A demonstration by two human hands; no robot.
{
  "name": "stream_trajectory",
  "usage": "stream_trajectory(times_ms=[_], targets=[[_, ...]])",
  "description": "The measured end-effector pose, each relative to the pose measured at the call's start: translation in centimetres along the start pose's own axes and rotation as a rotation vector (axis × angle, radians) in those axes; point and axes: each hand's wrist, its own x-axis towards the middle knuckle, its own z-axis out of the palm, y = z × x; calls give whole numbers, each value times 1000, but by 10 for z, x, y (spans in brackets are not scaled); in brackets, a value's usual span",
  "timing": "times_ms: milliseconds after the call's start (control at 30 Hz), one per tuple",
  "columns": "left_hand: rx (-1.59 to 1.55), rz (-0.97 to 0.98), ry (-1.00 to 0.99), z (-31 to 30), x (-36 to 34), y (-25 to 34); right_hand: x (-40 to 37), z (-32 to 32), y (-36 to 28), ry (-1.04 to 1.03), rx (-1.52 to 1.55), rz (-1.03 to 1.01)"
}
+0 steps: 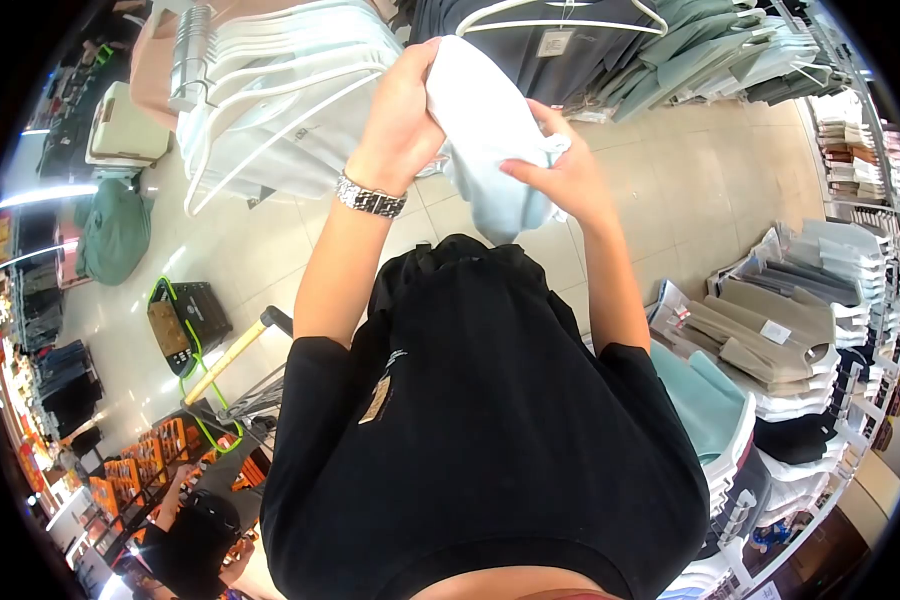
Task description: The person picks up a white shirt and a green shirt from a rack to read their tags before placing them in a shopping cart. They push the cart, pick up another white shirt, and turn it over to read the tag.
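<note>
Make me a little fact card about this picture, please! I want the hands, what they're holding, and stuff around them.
Left hand: gripping the pale cloth, near its top
Right hand: gripping its other side
Cloth colour: white above, light blue below
Left wrist: silver watch
Ahead: clothes on white hangers
Right side: folded clothes
Floor: shiny tiles
</note>
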Motion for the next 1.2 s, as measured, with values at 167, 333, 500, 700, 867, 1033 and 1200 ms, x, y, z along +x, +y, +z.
stream_trajectory(times_ms=[167,333,500,700,867,1033,1200], targets=[[143,80,48,18,-24,19,9,-6,49,-377,-190,419],[381,396,296,-22,-49,60,34,3,87,-311,75,120],[530,610,545,-55,-91,112,77,6,36,-135,-169,-93],[802,722,740,-117,-135,158,121,41,-38,85,-359,-510],[900,871,662,-129,-185,177,151,93,-89,121,-243,-667],[1188,761,650,-101,-219,177,157,183,-146,-163,507,-581],[1078,1343,987,-56,-197,144,77,284,-226,-662,884,-718]])
